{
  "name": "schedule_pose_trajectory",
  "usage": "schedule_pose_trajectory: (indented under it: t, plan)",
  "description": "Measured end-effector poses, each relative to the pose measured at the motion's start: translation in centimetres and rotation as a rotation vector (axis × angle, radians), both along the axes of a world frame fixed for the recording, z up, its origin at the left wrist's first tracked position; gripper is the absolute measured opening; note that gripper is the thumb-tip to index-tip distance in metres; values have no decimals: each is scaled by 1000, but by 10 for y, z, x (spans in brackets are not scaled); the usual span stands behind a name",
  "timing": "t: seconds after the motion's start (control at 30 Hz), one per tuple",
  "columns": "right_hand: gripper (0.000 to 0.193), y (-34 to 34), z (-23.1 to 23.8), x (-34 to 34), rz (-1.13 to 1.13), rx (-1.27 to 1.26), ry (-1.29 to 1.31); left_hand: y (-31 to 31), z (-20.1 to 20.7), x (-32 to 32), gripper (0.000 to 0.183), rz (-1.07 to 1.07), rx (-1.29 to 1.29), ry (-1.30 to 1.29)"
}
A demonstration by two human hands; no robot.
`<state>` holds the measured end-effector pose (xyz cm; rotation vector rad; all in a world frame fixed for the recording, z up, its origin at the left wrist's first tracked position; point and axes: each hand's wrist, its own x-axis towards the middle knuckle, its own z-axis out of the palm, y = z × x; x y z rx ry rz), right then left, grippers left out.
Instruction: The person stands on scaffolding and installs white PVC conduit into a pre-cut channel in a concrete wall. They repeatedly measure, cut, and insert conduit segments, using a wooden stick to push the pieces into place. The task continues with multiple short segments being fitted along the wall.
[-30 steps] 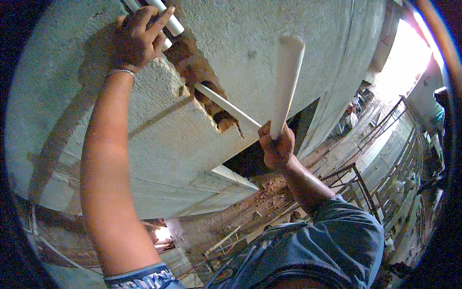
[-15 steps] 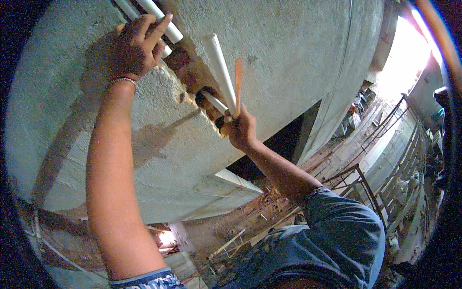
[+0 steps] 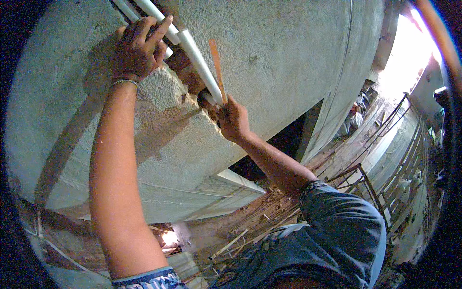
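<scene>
Two white plastic pipes run side by side in a channel broken into the grey plastered wall. The fingers of my left hand (image 3: 139, 48) wrap over them, the index finger stretched across the right pipe (image 3: 151, 10); the left pipe (image 3: 126, 9) passes partly behind the hand. My right hand (image 3: 233, 119), lower down, grips the bottom end of a loose white pipe piece (image 3: 199, 65) together with a thin orange strip (image 3: 216, 62) that resembles a hacksaw blade. The piece's top end lies against the right pipe's lower end. Whether they are joined, I cannot tell.
Rough brick (image 3: 192, 82) shows inside the channel, with a dark hole near my right hand. The wall (image 3: 279, 72) ends at a dark opening (image 3: 274, 149). A rusty metal frame (image 3: 361, 178) and debris stand below to the right.
My right hand has tilted the loose pipe piece up and left, bringing its top end to the right pipe's lower end. The orange strip swung left with it. The left hand has barely moved.
</scene>
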<state>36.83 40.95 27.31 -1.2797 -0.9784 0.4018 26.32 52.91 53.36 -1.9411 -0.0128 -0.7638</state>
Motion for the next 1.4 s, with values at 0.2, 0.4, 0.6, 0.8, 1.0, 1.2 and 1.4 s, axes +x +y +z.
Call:
schedule_pose_trajectory:
  t: [0.2, 0.4, 0.6, 0.8, 1.0, 1.2, 1.4]
  plan:
    - [38, 14, 10, 7, -59, 89, 122, -1, 1, -1, 56, 45, 8, 3]
    - [40, 24, 15, 12, -71, -42, -151, -3, 1, -1, 58, 8, -28, -7]
    - [37, 26, 20, 10, -110, -167, -276, -4, 0, 0, 60, 11, -33, -4]
    - [39, 25, 27, 9, -151, -194, -292, -5, 2, 3, 61, 30, -36, 1]
    - [43, 25, 22, 12, -156, -220, -355, -2, 1, 2, 62, 34, -37, -1]
    - [50, 29, 16, 12, -176, -101, -346, 4, 2, 3, 63, 2, -64, -21]
    - [46, 31, 14, 12, -198, -49, -346, 0, 5, 3, 71, -24, -58, -2]
